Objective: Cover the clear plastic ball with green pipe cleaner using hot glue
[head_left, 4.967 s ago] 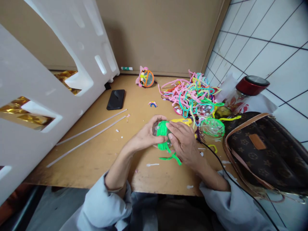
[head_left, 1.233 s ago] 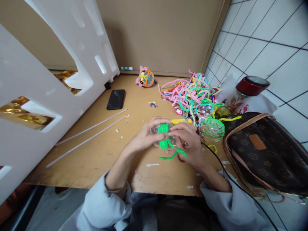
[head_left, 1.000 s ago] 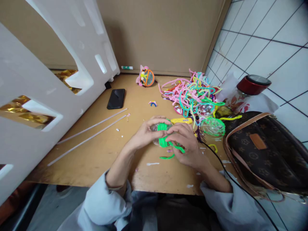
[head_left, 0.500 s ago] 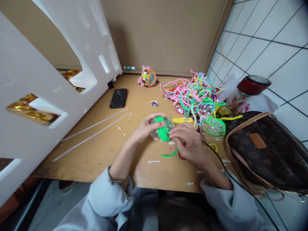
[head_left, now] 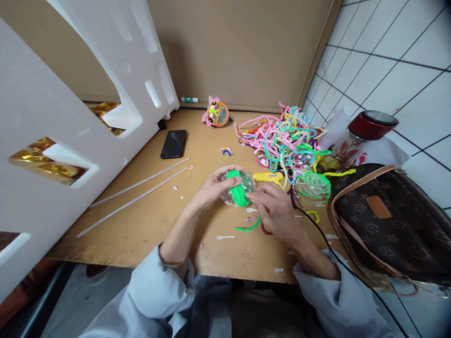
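Observation:
My left hand (head_left: 219, 187) grips a clear plastic ball (head_left: 229, 201) from its left side, thumb laid over the front. Bright green pipe cleaners (head_left: 238, 191) lie side by side in a band across the ball. At the band's lower right edge, my right hand (head_left: 274, 206) pinches a green pipe cleaner between thumb and forefinger; the fingertips partly hide it. Just behind my right hand lies a yellow glue gun (head_left: 267, 177). A loose green pipe cleaner piece (head_left: 248, 228) rests on the table below the ball.
A tangled heap of colourful pipe cleaners (head_left: 278, 136) spreads at the back right, near a green-streaked clear ball (head_left: 313, 186). A brown handbag (head_left: 394, 225), a red-lidded jar (head_left: 371, 126) and a black cable (head_left: 327, 241) occupy the right. Left are two thin sticks (head_left: 137, 183) and a black phone (head_left: 173, 143).
My right hand has shifted slightly left and down along the ball, showing more of the glue gun. The green strands sit closer together. My left hand holds still.

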The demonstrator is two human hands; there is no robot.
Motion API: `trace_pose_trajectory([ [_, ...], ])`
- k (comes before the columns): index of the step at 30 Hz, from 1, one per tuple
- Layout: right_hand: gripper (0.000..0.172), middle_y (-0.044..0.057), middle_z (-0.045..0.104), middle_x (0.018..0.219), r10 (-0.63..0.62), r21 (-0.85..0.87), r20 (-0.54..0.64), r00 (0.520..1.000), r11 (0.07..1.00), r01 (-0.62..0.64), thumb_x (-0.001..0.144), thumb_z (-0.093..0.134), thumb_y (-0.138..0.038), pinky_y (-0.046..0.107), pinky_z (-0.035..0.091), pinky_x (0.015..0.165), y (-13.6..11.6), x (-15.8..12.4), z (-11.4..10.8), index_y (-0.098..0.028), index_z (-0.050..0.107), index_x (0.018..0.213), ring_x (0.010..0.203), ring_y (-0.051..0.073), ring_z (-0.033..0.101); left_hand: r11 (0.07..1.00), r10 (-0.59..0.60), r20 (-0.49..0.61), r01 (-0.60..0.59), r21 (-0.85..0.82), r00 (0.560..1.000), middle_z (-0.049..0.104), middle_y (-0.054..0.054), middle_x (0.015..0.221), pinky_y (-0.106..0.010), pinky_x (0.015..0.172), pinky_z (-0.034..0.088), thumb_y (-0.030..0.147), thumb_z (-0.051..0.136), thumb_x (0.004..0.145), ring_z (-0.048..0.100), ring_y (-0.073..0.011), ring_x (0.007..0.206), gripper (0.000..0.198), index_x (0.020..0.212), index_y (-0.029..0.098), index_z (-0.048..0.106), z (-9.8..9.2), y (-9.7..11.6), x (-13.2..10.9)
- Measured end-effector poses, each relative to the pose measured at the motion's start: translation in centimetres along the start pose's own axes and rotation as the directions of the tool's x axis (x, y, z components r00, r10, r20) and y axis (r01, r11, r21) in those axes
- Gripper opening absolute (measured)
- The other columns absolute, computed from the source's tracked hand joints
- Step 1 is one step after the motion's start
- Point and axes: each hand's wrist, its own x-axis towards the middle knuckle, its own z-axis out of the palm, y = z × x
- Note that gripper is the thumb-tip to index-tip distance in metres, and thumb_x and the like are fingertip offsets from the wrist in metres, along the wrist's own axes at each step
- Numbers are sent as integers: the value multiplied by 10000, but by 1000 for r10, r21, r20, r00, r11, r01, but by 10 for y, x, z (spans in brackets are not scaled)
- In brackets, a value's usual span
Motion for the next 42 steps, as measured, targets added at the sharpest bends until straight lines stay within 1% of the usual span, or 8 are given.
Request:
trace_pose_trajectory([
  [7,239,52,666,805,-89,-219,9,996,972,88,933,480,-88,311,402,682,2,-2,5,-183,698,915,762,176,548,998,52,-10,-52,26,999,700,-28,948,-268,780,495,369,788,681,625,-154,814,375,991,179,699,0,-8,1],
  [16,257,62,664,818,-59,-224,0,998,973,57,944,464,-104,309,422,697,3,-2,6,-183,708,947,784,183,560,923,327,-50,-307,231,944,630,-86,1178,-393,1080,400,417,709,813,560,-246,1187,277,991,205,701,5,-16,2],
  [20,260,75,665,824,-39,-213,7,999,976,39,955,460,-127,316,438,698,2,-2,5,-178,715,942,779,192,561,865,421,-40,-388,318,906,630,-89,1150,-390,1087,397,441,705,825,557,-243,1204,270,942,200,674,6,-13,1],
  [24,281,76,665,827,-29,-225,11,1000,974,31,958,443,-122,323,442,700,3,-1,5,-178,718,960,786,198,564,833,420,60,-411,370,905,644,-99,1160,-397,1072,416,504,658,859,590,-239,1162,339,1014,203,657,3,-12,0],
  [29,281,72,656,806,-25,-221,-29,999,975,18,966,435,-124,318,437,698,5,-1,6,-162,713,964,774,194,562,750,411,226,-468,467,883,520,-163,1375,-508,1153,349,566,843,639,454,-343,1364,700,1186,210,588,-3,-13,-1],
  [33,275,71,670,825,30,-196,-17,999,980,-32,973,431,-137,321,454,716,5,-2,6,-166,705,985,791,196,578,658,418,288,-506,557,862,403,-206,1463,-570,1181,309,588,897,516,336,-403,1446,911,1250,203,520,-5,-17,1],
  [37,274,76,673,838,62,-134,-30,998,989,-66,969,429,-138,333,480,737,4,-2,5,-167,701,984,815,200,600,595,423,302,-513,618,854,400,-193,1458,-589,1179,311,538,915,517,313,-412,1457,908,1258,218,498,-6,-20,2],
  [42,224,65,683,871,179,21,-53,982,984,-178,958,471,-147,333,511,750,1,0,2,-195,688,987,836,188,632,559,442,289,-513,652,849,464,-158,1384,-535,1139,388,339,890,596,415,-359,1389,797,1269,232,478,-1,-20,-1],
])
